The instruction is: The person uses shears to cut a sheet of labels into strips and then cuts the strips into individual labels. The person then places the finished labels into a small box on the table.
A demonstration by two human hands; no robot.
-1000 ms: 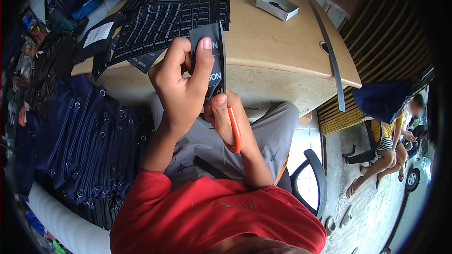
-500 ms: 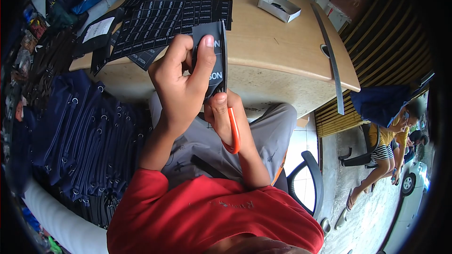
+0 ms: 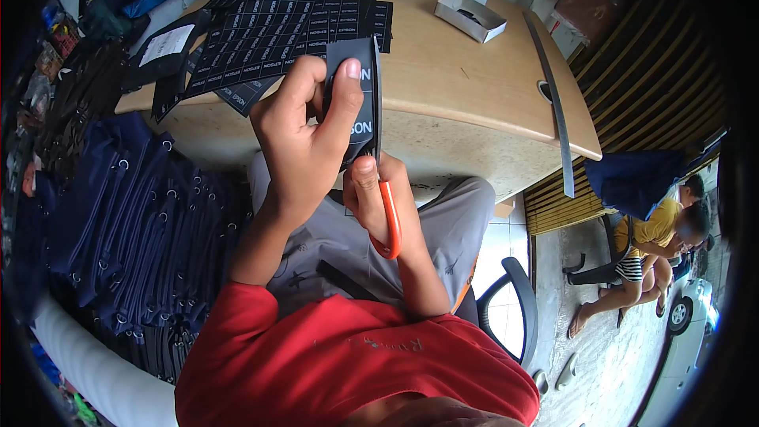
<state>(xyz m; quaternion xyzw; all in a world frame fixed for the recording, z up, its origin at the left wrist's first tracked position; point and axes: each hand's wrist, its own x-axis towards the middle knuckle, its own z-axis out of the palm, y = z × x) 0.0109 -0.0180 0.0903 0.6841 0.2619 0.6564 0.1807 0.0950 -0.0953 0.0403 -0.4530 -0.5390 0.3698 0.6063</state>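
Observation:
My left hand (image 3: 308,134) pinches a black strip (image 3: 349,99) printed with white EPSON lettering, thumb on its face. Closed around the orange handle of the scissors (image 3: 391,225) is my right hand (image 3: 375,194). The dark blades run up along the strip's right edge, seen nearly edge-on, and whether they are apart cannot be made out. Behind my left hand, black EPSON-printed sheets (image 3: 261,35) lie overlapping on the wooden table (image 3: 443,71).
A small white box (image 3: 472,20) sits at the table's back right. A long metal ruler (image 3: 553,95) overhangs its right edge. Navy bags with metal rings (image 3: 142,229) are piled at left. Seated people (image 3: 656,233) and a chair (image 3: 510,308) are at right.
My hands, the strip and the scissors have hardly moved. At the right, a seated person has leaned and changed posture. The whole view has shifted slightly.

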